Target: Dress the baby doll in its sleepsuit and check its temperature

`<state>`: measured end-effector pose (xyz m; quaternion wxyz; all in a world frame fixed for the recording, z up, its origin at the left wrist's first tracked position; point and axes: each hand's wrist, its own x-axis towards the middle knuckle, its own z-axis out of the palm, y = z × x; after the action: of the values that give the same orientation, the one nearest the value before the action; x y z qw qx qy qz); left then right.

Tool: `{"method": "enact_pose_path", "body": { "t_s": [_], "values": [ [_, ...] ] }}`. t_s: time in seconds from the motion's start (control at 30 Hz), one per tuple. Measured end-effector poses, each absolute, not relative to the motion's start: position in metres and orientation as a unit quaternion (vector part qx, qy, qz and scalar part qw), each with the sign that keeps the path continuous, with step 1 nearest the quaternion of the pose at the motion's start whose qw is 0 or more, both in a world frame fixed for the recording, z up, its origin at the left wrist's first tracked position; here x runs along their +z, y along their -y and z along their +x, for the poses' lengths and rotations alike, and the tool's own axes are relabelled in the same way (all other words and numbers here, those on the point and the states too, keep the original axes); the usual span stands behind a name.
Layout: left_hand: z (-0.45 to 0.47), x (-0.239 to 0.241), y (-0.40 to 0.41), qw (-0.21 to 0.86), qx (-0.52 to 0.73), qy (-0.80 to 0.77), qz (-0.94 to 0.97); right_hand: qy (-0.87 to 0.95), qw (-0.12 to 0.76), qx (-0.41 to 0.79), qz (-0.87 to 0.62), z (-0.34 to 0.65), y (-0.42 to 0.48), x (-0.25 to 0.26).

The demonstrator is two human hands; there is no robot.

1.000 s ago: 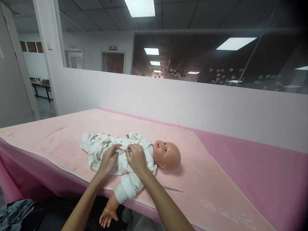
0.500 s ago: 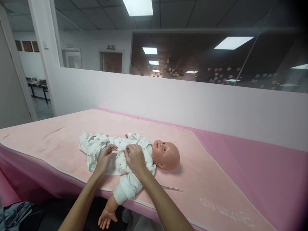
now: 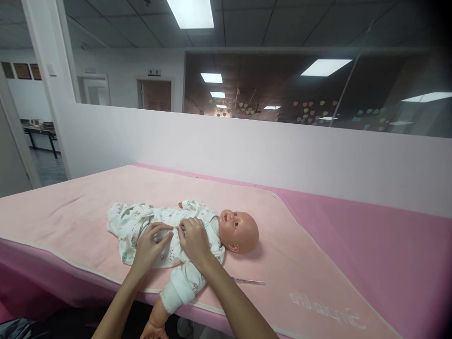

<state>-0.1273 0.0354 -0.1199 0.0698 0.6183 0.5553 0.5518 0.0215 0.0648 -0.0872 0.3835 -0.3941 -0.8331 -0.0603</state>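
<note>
In the head view, the left grip and the right grip are near each other, both pinching the front of the clothes. The doll, which wears them, lies on its back under both grips, on the pink surface. A thin rod lies to the right of the right grip.

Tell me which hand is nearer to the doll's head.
Right. The right hand is at the upper part of the white garment, below the doll's head; the left hand is farther off, lower down.
</note>
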Motion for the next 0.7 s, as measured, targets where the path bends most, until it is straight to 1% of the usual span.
{"method": "enact_pose_path", "body": {
  "t_s": [0.27, 0.5, 0.6, 0.7],
  "values": [
    [-0.129, -0.122, -0.036, 0.072, 0.549, -0.546, 0.628, 0.835, 0.383, -0.065, -0.39, 0.022, -0.063, -0.086],
    [-0.121, -0.118, -0.031, 0.024, 0.575, -0.538, 0.616, 0.829, 0.402, -0.064, -0.384, 0.019, -0.067, -0.082],
    [-0.137, -0.12, -0.024, -0.044, 0.666, -0.549, 0.504, 0.826, 0.446, -0.074, -0.337, 0.027, -0.058, -0.078],
    [-0.185, -0.134, -0.019, -0.113, 0.757, -0.595, 0.245, 0.81, 0.518, -0.098, -0.257, 0.045, -0.028, -0.088]
  ]
}}
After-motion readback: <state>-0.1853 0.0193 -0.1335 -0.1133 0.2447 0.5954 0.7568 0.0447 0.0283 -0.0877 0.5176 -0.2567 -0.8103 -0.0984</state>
